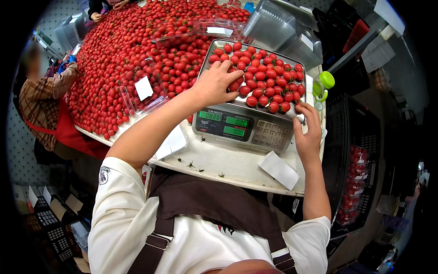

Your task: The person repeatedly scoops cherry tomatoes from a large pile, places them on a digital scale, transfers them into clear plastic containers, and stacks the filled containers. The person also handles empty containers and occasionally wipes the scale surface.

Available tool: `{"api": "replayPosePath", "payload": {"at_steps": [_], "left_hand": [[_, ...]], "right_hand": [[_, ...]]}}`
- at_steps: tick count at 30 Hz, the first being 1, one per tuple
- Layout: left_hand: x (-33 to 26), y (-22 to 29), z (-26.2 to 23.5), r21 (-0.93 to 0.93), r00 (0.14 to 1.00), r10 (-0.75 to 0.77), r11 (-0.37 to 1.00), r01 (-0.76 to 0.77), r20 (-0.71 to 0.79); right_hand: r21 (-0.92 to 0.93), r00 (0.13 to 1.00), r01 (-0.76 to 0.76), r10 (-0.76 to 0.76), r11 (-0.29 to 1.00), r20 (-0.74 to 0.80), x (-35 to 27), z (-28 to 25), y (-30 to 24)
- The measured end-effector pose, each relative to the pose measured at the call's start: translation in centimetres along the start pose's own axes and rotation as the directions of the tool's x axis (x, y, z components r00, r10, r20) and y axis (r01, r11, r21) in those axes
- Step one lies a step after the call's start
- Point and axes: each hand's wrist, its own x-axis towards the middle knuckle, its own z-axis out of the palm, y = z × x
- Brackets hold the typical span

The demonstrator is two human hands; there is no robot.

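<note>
Cherry tomatoes (269,82) cover most of a metal weighing pan (211,50), which sits on a digital scale (244,126) with lit green displays and a keypad. My left hand (216,84) reaches over the pan's left side, fingers apart, fingertips among the tomatoes. Its palm hides what lies beneath. At the pan's front right corner my right hand (309,130) is loosely curved, thumb and fingers apart, touching the rim beside the nearest tomatoes. I see nothing gripped in it.
A large tomato heap (150,55) spreads across the table's left and far side. Clear plastic boxes (269,25) are stacked behind the scale. A green-capped bottle (323,82) stands at the right edge. Black crates (351,182) hold packed tomatoes. A co-worker (45,98) sits at left.
</note>
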Motion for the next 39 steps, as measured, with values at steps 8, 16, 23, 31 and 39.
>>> {"api": "replayPosePath", "payload": {"at_steps": [8, 16, 23, 31, 39], "left_hand": [[0.1, 0.6, -0.1, 0.059, 0.998, 0.006, 0.998, -0.009, 0.062], [1.9, -0.3, 1.4, 0.013, 0.995, -0.078, 0.997, 0.078, 0.060], [1.4, -1.9, -3.1, -0.855, 0.871, -0.470, 0.383, 0.348, 0.144], [-13.0, -3.7, -8.3, -0.591, 0.776, -0.512, 0.516, 0.620, 0.368], [-23.4, -3.1, -4.7, -0.128, 0.809, -0.525, 0.812, 0.569, 0.264]], "right_hand": [[0.075, 0.992, -0.125, 0.124, 0.989, 0.018, -2.8, -0.2, 0.3], [0.110, 0.996, -0.082, 0.084, 0.991, -0.013, -3.4, -0.4, -0.9], [0.127, 0.988, -0.140, 0.147, 0.982, -0.048, -4.5, -1.0, -0.1], [0.250, 0.973, -0.196, 0.219, 0.948, -0.068, -5.4, -0.5, -0.6], [0.359, 0.990, -0.135, 0.143, 0.924, 0.004, -1.2, 2.6, -1.7]]}}
